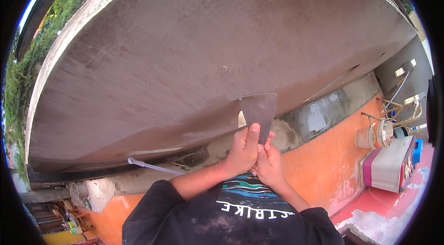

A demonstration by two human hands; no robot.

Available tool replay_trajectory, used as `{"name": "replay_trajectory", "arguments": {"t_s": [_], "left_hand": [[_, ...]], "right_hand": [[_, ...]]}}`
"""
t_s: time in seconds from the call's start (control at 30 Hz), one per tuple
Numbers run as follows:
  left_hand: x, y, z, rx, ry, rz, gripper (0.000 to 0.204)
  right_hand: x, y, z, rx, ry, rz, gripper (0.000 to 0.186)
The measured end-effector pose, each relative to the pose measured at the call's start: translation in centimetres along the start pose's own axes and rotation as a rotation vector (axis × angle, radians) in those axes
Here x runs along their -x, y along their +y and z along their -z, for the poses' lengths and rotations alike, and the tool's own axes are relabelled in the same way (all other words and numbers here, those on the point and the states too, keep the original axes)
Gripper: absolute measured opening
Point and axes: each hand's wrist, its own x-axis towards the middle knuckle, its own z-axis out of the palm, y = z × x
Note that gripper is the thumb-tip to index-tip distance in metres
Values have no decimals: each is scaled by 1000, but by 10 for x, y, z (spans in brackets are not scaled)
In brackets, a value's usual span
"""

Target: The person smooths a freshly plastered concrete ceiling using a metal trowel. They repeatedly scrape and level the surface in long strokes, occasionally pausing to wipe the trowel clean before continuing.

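Observation:
A grey scraper (pixel 258 108) with a wide, flat blade is upright in the middle of the view, its top edge at the lower part of a large grey plastered wall surface (pixel 138 51); whether it touches is unclear. My left hand (pixel 243 152) grips the scraper low down, thumb lying along its face. My right hand (pixel 270 164) is closed around its lower end, just right of and below the left. Most of the handle is hidden by my fingers. Both forearms come from black sleeves at the lower edge.
A pale pole (pixel 157 166) lies at lower left. Below the wall run a wet concrete strip (pixel 319 118) and an orange surface (pixel 314 162). At right are buckets (pixel 365 137), a large box (pixel 386 166), a blue container (pixel 417 151) and several poles (pixel 398 88). Greenery (pixel 21 88) shows at left.

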Motion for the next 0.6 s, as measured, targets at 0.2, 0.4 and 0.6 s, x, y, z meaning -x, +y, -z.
{"name": "replay_trajectory", "arguments": {"t_s": [0.2, 0.4, 0.6], "left_hand": [[-4, 8, -14, 2, 37, -113, 56], [-6, 26, -26, 19, 9, -131, 55], [4, 4, -20, 72, 38, -7, 54]], "right_hand": [[-5, -13, 12, -16, -90, 33, 27], [-2, -30, 14, -51, -94, 86, 28], [5, -11, 17, -54, -83, -22, 25]]}}
